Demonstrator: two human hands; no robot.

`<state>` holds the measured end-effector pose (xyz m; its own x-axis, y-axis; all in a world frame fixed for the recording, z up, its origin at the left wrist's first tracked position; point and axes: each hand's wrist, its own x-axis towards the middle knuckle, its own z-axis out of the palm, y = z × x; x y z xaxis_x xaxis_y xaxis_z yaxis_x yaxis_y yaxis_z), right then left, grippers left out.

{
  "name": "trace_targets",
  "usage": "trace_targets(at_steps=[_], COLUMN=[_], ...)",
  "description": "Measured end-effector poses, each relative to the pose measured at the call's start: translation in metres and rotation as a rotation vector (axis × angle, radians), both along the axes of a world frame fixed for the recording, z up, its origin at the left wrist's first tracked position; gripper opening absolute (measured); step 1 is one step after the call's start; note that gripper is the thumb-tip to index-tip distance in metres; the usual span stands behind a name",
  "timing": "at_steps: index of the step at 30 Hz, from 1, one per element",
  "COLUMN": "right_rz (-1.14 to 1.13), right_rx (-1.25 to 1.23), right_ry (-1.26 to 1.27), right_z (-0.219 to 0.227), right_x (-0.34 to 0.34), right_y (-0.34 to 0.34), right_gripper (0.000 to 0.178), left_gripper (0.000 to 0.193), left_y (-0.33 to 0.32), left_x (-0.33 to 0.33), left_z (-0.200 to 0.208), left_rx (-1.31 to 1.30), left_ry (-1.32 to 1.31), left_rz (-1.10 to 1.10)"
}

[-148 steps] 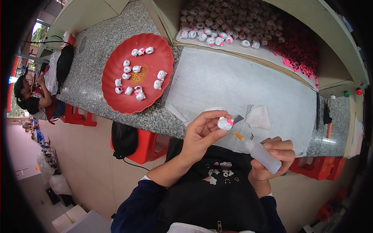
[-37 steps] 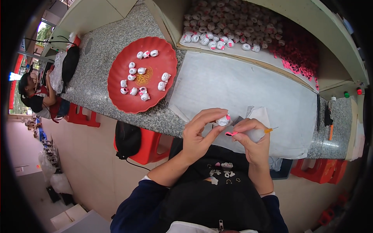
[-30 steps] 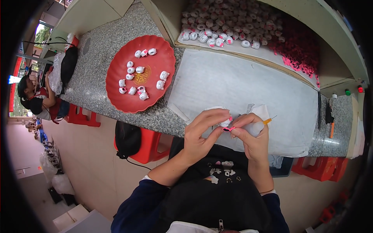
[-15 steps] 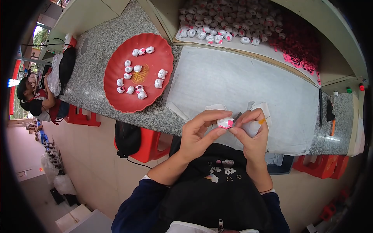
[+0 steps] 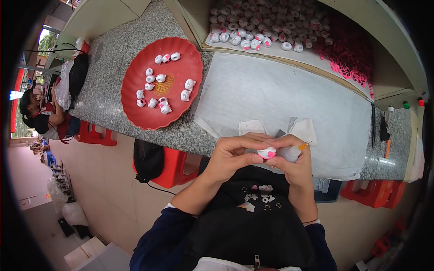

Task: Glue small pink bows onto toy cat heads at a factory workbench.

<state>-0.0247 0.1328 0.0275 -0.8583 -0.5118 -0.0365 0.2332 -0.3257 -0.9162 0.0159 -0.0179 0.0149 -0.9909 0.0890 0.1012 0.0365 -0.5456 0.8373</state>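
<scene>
Close in front of my body, my left hand [image 5: 235, 156] pinches a small white cat-head-shaped piece [image 5: 266, 152] with a pink heart and pink lower edge. My right hand [image 5: 294, 165] meets it from the other side, its thumb and forefinger pressed against the piece. Tucked in that same right hand is a translucent squeeze bottle [image 5: 290, 154] with an orange needle tip [image 5: 303, 147] pointing up and away to the right. Beyond my fingers, white cloth pads [image 5: 304, 130] and a grey flat scrap lie on the pale work sheet [image 5: 271, 90].
To the left, a red scalloped plate [image 5: 135, 108] carries several similar white pieces. A shelf [image 5: 271, 49] at the back holds a heap of white pieces and pink parts [image 5: 346, 67]. Red stools [image 5: 169, 174] stand below the table. Another person [image 5: 45, 113] sits far left.
My hands have drawn together around the white piece, which has shifted slightly right and down and turned. The right fingers now press on it, and the bottle stays in the right hand.
</scene>
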Motion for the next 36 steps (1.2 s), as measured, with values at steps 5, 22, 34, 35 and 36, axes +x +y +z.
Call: trace_targets(at_steps=[5,22,34,35,36], right_rz=[-0.013,-0.060,-0.008,0.008,0.019], right_rx=[-0.007,0.053,0.020,-0.002,-0.020], right_ry=[-0.033,-0.035,0.003,-0.023,-0.049], right_z=[-0.002,-0.002,0.000,0.002,0.003], right_x=[0.000,0.001,0.002,0.003,0.003], right_y=[0.000,0.001,0.003,0.002,0.002], right_gripper=[0.025,0.026,0.026,0.025,0.024], left_gripper=[0.023,0.024,0.025,0.025,0.025], left_y=[-0.001,0.007,0.006,0.005,0.004], left_x=[0.000,-0.001,-0.002,-0.001,-0.001], left_z=[0.008,0.003,-0.001,-0.003,-0.005], left_rx=[0.045,-0.187,-0.146,-0.121,-0.120], left_ry=[-0.144,0.080,0.102,0.107,0.109], left_rz=[-0.034,0.121,0.056,0.046,0.046])
